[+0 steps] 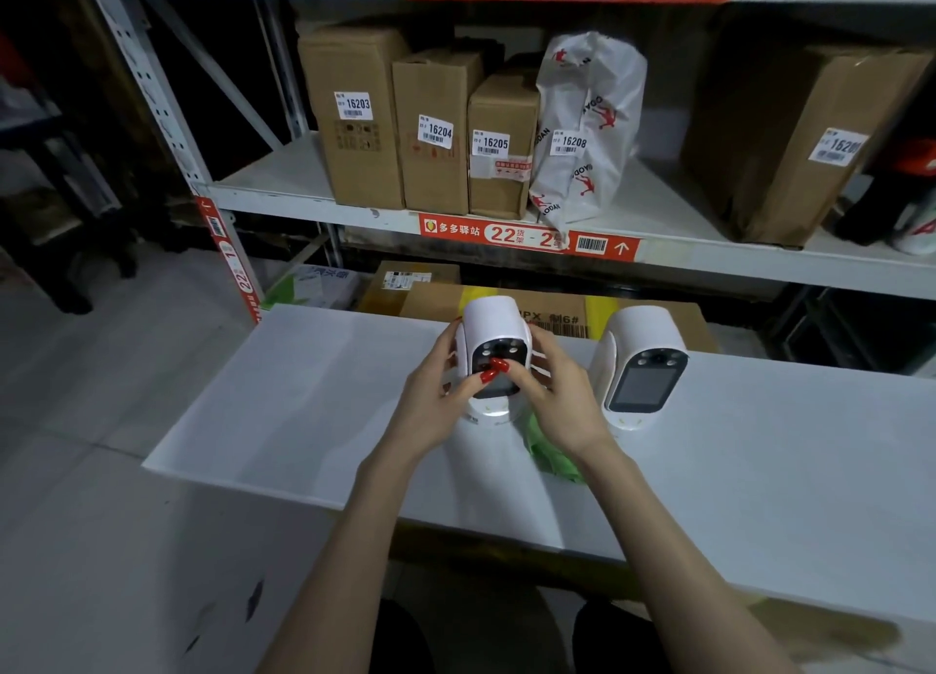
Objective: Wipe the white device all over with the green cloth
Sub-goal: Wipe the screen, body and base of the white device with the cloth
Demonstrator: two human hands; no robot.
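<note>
A white device [494, 321] with a dark front panel stands upright on the white table [283, 410]. My left hand [438, 395] holds its left side, thumb across the dark panel. My right hand [557, 395] holds its right side, thumb meeting the left one on the panel. The green cloth [549, 453] lies crumpled on the table under my right wrist, partly hidden; whether that hand grips it I cannot tell. A second white device [643, 364] of the same kind stands to the right, untouched.
Behind the table a metal shelf [283, 192] carries several labelled cardboard boxes [354, 116] and a white plastic parcel [587, 126]. More boxes [435, 298] sit on the lowest level behind the devices. Grey floor [101, 420] lies to the left.
</note>
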